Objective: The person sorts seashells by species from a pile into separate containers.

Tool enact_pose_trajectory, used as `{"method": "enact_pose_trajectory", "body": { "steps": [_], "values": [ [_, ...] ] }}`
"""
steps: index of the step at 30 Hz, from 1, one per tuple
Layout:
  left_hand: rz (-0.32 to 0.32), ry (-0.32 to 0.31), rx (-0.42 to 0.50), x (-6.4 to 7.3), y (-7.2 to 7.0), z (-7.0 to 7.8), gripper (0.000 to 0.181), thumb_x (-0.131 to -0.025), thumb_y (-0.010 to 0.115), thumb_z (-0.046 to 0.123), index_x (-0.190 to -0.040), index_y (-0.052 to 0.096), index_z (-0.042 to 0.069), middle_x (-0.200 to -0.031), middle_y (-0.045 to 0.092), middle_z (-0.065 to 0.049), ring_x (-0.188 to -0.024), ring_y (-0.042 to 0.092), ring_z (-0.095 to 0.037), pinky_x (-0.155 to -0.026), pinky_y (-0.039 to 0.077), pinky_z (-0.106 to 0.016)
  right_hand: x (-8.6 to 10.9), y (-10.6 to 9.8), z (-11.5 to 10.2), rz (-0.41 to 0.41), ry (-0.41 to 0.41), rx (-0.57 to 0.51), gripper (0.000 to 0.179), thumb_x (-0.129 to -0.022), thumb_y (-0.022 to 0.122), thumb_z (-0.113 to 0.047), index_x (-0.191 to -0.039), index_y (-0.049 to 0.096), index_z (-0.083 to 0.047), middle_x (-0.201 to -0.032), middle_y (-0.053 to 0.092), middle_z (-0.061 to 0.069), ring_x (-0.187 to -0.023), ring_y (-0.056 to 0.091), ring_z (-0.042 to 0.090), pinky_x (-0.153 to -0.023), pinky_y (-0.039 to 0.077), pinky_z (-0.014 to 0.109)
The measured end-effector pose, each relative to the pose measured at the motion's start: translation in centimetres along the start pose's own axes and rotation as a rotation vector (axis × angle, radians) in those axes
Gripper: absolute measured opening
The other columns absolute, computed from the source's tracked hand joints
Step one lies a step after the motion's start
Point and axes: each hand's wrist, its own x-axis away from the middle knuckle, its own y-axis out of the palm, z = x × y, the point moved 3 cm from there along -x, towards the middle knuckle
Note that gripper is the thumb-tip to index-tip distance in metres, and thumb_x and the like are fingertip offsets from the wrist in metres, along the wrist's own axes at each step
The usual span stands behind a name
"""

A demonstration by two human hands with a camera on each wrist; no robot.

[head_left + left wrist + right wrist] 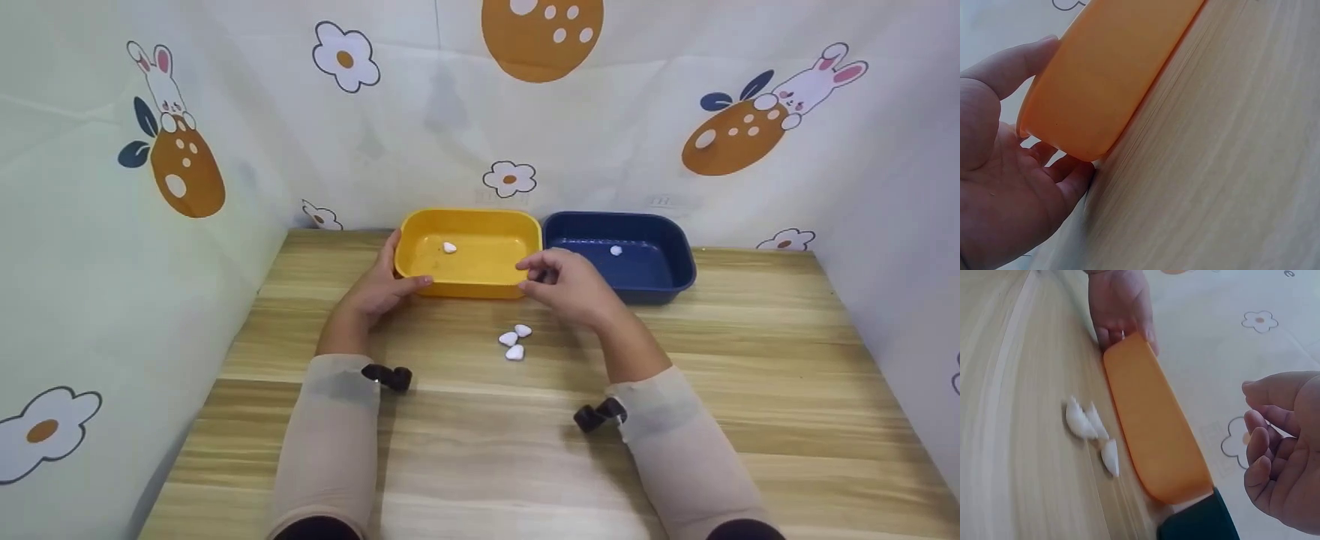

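Note:
My left hand [373, 289] grips the left end of a yellow plastic bin [472, 289]. Its thumb lies at the front rim and its fingers go round the end wall, seen close up in the left wrist view. Above the bin's right end hovers my right hand [570, 289], fingers loosely bent, with nothing visible between them in the right wrist view. One small white shell-like piece [449, 247] lies inside the yellow bin. Three more white pieces [508, 339] sit close together on the table in front of it; their edges look ridged in the right wrist view.
A dark blue bin [654, 295] stands right beside the yellow one, holding one white piece [616, 250]. Both are at the back of the wooden table [480, 450], against a patterned cloth [420, 135] that also hangs at the sides.

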Motion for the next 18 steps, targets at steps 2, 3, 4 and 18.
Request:
{"method": "enact_pose_trajectory", "body": {
  "steps": [2, 3, 4, 18],
  "values": [
    [0.003, -0.002, -0.007, 0.0, -0.1, 0.0, 0.122, -0.090, 0.087, 0.024, -0.173, -0.002, 0.034, -0.184, 0.000, 0.001, -0.168, 0.012, -0.021, -0.139, 0.008, -0.039, -0.1, 0.3, -0.2, -0.015, -0.003, -0.009, 0.025, -0.095, 0.080, -0.019, -0.119, 0.077, -0.014, -0.105, 0.070, 0.006, -0.092, 0.061, 0.023, -0.078, 0.052, 0.027],
    [0.006, -0.004, -0.010, 0.0, -0.1, 0.0, 0.122, -0.089, 0.087, 0.024, -0.173, -0.002, 0.035, -0.184, 0.000, 0.001, -0.168, 0.012, -0.021, -0.139, 0.008, -0.039, -0.2, 0.5, -0.3, -0.021, -0.008, -0.006, 0.026, -0.095, 0.080, -0.020, -0.119, 0.077, -0.014, -0.106, 0.070, 0.006, -0.092, 0.061, 0.024, -0.077, 0.052, 0.027],
    [0.009, -0.006, -0.013, 0.1, -0.1, 0.0, 0.123, -0.089, 0.087, 0.025, -0.173, -0.001, 0.035, -0.184, 0.000, 0.002, -0.168, 0.012, -0.021, -0.139, 0.008, -0.039, -0.2, 0.6, -0.3, -0.025, -0.011, -0.002, 0.026, -0.095, 0.081, -0.020, -0.119, 0.077, -0.014, -0.106, 0.070, 0.006, -0.092, 0.062, 0.024, -0.077, 0.052, 0.026],
    [0.015, 0.002, -0.012, -0.1, 0.0, -0.1, 0.123, -0.088, 0.089, 0.026, -0.173, 0.001, 0.034, -0.184, 0.001, 0.000, -0.168, 0.013, -0.023, -0.139, 0.009, -0.041, 0.2, 2.2, 2.2, -0.288, 0.021, 0.158, 0.034, -0.095, 0.079, -0.014, -0.128, 0.076, -0.008, -0.110, 0.078, 0.005, -0.100, 0.069, 0.021, -0.091, 0.058, 0.036]
  ]
}}
